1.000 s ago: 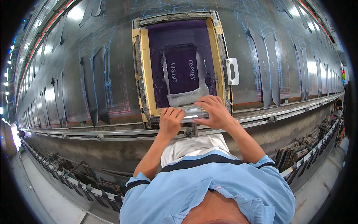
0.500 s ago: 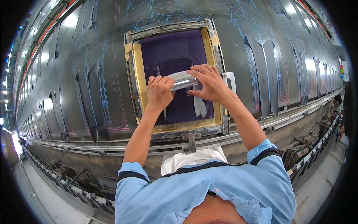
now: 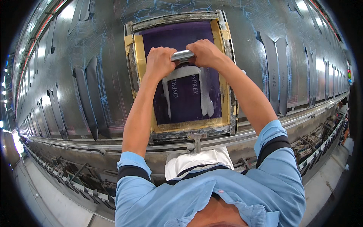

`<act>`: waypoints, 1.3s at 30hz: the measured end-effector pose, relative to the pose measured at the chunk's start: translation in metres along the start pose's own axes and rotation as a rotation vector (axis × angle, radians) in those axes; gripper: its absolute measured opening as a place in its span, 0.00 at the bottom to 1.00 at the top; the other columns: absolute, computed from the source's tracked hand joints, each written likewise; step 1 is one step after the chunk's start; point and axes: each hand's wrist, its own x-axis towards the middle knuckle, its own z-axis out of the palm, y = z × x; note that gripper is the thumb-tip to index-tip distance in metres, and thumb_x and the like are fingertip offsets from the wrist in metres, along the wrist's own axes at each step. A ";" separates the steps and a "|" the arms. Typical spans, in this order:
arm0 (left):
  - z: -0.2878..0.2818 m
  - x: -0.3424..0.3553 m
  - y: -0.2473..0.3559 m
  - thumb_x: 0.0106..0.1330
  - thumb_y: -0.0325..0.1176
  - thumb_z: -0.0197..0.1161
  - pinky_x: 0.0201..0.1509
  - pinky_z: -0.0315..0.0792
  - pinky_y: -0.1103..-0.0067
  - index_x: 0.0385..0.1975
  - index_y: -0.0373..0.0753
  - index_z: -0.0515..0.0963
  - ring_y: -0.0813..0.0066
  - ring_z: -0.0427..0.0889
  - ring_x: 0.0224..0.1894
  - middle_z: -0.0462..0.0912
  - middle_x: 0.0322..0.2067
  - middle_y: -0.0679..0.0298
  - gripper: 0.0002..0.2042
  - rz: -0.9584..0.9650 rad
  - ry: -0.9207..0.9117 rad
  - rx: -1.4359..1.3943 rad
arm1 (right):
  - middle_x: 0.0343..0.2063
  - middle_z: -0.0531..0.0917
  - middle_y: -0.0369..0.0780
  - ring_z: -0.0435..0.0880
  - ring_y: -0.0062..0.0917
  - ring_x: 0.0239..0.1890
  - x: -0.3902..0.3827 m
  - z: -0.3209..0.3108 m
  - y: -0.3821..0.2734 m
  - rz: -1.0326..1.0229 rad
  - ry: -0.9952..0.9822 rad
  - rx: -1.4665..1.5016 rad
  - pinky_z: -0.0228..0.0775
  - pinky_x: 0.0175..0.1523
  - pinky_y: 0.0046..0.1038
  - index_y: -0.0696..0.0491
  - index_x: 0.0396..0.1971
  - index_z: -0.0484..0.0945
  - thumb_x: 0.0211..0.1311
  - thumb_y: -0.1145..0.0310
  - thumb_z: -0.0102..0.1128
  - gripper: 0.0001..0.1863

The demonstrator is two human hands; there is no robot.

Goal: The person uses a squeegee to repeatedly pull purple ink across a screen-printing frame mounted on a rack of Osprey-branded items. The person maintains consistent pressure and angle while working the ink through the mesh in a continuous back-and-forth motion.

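Observation:
Both my hands grip a silver metal squeegee [image 3: 182, 55] by its ends, across the upper half of a screen-printing frame. My left hand [image 3: 160, 62] is wrapped round its left end, and my right hand [image 3: 207, 53] closes over the right one. Under them, the purple mesh [image 3: 183, 108] carries a wet, pale band of ink [image 3: 206, 96] that bends round two printed words. Yellow tape lines the inside of the worn screen frame [image 3: 172, 20], which lies flat on the long dark table. The squeegee's lower edge is mostly hidden by my hands.
Dark cut pieces lie in pairs on the table, one pair [image 3: 86, 98] left of the frame and another [image 3: 273, 75] to its right. A metal rail [image 3: 117, 146] with a bracket [image 3: 195, 140] runs along the near edge. Cluttered shelving [image 3: 298, 155] sits below it.
My hands and the squeegee have moved away from me up the mesh, uncovering the printed words and ink band. My right hand, partly spread before, has closed on the squeegee.

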 end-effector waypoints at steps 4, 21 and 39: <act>0.001 -0.008 0.006 0.51 0.31 0.69 0.42 0.70 0.63 0.25 0.44 0.84 0.57 0.84 0.34 0.86 0.27 0.59 0.03 0.001 0.021 0.026 | 0.28 0.86 0.47 0.85 0.48 0.39 -0.008 0.000 -0.009 0.000 0.041 0.027 0.75 0.45 0.46 0.54 0.28 0.81 0.48 0.71 0.72 0.08; 0.017 -0.176 0.105 0.48 0.31 0.78 0.53 0.69 0.70 0.39 0.45 0.86 0.68 0.81 0.45 0.86 0.39 0.70 0.16 -0.020 0.034 -0.015 | 0.44 0.87 0.47 0.83 0.44 0.51 -0.161 0.034 0.006 0.440 0.918 -0.117 0.72 0.58 0.46 0.53 0.44 0.84 0.64 0.55 0.68 0.18; 0.025 -0.238 0.128 0.44 0.23 0.70 0.50 0.66 0.71 0.36 0.44 0.84 0.69 0.79 0.43 0.84 0.40 0.71 0.16 0.066 0.125 0.005 | 0.22 0.82 0.49 0.84 0.47 0.27 -0.172 0.053 0.044 0.723 0.905 0.408 0.73 0.35 0.41 0.54 0.35 0.78 0.71 0.55 0.62 0.16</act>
